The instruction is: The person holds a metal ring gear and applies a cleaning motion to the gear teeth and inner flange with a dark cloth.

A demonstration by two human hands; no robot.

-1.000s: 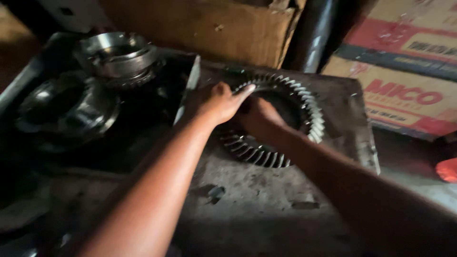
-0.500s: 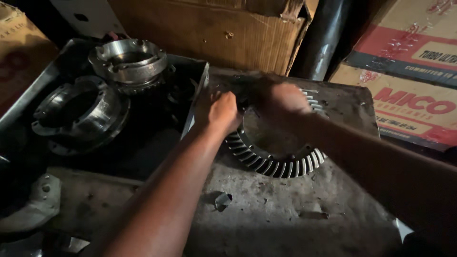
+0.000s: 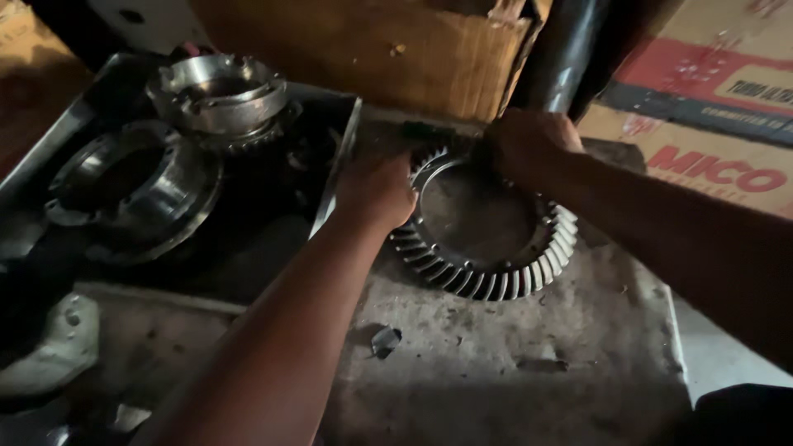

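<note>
head view: looking down at my two hands on a big toothed ring gear [image 3: 487, 239]
ring gear: lies flat on a dirty grey slab [image 3: 529, 363], teeth showing along the near and right rim
left hand [image 3: 376, 190]: closed over the gear's left edge, fingers wrapped on the rim
right hand [image 3: 529, 140]: clamped on the far edge of the same gear, knuckles up
hands to each other: apart, on different parts of the ring
left of the slab: a dark metal tray [image 3: 49, 149] holding a round steel housing [image 3: 132, 186] and a shiny flanged hub [image 3: 219, 91] behind it
behind the gear: a worn brown cardboard box [image 3: 372, 49] and a dark pipe [image 3: 566, 49]
right side: a red and white carton [image 3: 710, 107], near the slab
on the slab: a small scrap [image 3: 384, 340] near my left forearm
</note>
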